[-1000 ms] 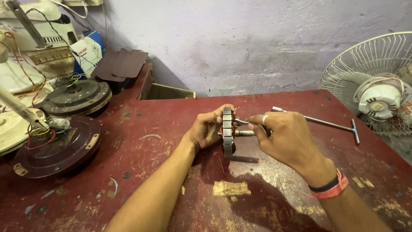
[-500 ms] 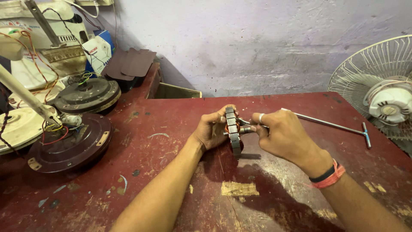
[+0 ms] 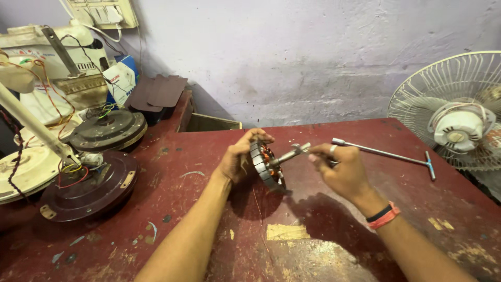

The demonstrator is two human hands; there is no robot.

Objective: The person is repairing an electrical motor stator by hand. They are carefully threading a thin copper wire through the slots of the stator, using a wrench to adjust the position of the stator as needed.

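Over red bench (image 3: 156, 230), left hand (image 3: 237, 162) fingers clamp stator (image 3: 267, 164) rim, right hand (image 3: 339, 169) fingers pinch its shaft (image 3: 289, 154)

A grey, round fan stator (image 3: 267, 164) with copper windings stands on edge, its shaft (image 3: 290, 153) pointing right.

We cannot see the back of the stator (image 3: 267, 166); the left hand (image 3: 239, 161) covers it. The right hand (image 3: 342, 169) hides the end of the shaft (image 3: 290, 154), and perhaps the near end of the T-handled wrench (image 3: 386, 153). The table fan (image 3: 459, 112) runs off the right edge.
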